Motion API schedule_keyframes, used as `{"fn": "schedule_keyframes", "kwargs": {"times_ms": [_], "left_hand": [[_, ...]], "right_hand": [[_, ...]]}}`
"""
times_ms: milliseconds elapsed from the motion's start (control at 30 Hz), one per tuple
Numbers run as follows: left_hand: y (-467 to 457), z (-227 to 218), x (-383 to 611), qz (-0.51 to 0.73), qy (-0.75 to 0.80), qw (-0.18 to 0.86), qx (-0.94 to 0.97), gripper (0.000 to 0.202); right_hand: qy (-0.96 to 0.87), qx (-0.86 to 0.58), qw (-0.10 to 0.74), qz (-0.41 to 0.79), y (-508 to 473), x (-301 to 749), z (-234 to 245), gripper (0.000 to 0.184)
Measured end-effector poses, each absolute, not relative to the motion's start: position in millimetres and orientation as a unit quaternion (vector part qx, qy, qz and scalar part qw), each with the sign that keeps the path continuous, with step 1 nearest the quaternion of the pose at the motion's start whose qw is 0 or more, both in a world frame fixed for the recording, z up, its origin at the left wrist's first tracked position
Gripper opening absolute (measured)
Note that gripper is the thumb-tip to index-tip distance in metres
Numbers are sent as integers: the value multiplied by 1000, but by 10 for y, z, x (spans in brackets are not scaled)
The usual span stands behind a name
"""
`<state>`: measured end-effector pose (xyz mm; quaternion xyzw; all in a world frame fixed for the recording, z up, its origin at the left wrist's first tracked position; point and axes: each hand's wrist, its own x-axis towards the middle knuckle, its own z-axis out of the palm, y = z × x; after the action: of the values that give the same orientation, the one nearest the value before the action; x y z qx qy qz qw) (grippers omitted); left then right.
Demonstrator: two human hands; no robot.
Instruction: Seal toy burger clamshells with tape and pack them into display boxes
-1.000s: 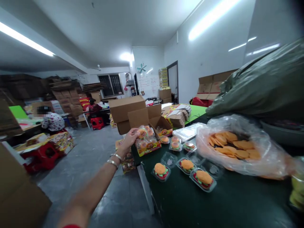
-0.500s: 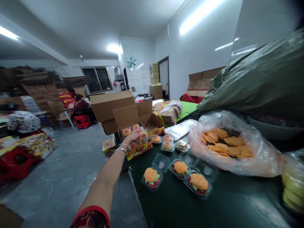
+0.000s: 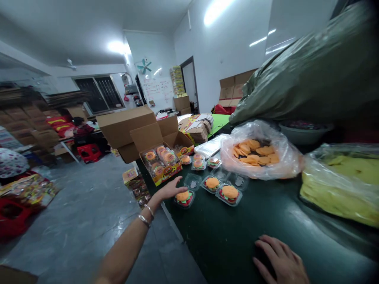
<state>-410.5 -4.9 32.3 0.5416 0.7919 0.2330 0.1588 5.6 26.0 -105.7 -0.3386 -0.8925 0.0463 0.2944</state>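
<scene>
My left hand (image 3: pixel 169 189), with its fingers apart, hovers at the left side of an open clear clamshell holding a burger-shaped piece (image 3: pixel 183 197); I cannot tell whether it touches. To the right, two more open clamshells hold a burger piece (image 3: pixel 212 183) and another burger piece (image 3: pixel 230 193). My right hand (image 3: pixel 278 258) is over the near part of the dark green table (image 3: pixel 225 244), fingers spread a little and nothing visible in them. Beyond my left hand, an open display box (image 3: pixel 168 171) contains several packed burgers. Closed small packs (image 3: pixel 198 162) sit beside it.
A clear bag of orange bun pieces (image 3: pixel 291 167) lies at the back right, and a bag of yellow sheets (image 3: pixel 340 189) at the right. A large grey-green sack (image 3: pixel 308 75) looms behind. Flattened cartons (image 3: pixel 199 128) are stacked at the back. Two people sit at the left.
My left hand has left the display box and come back toward the nearest open clamshell. My right hand has come into view at the lower right. The view has shifted right.
</scene>
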Motion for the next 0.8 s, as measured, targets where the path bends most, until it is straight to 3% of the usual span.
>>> {"fn": "schedule_keyframes", "kwargs": {"times_ms": [67,233,433,567,633,733,800], "left_hand": [[-226,195,-3928,235,788,177,540,77],[-618,6,-3136,266,789,173,526,78],[-1063,-282,-1261,297,716,245,583,85],[-1149,-259,-389,312,595,322,667,85],[-1120,-222,-265,328,564,341,677,75],[-1060,-195,-296,364,545,315,687,33],[-1047,-193,-323,369,532,299,701,19]], "right_hand": [[-885,-355,293,66,218,17,-938,27],[-872,-362,308,115,-67,-20,-743,23],[-829,-411,332,183,-889,502,-668,58],[-758,-516,354,183,-1255,1136,-565,56],[-733,-544,363,185,-1349,1394,-509,54],[-718,-550,372,208,-1404,1602,-440,55],[-701,-559,376,233,-1392,1647,-405,61]]}}
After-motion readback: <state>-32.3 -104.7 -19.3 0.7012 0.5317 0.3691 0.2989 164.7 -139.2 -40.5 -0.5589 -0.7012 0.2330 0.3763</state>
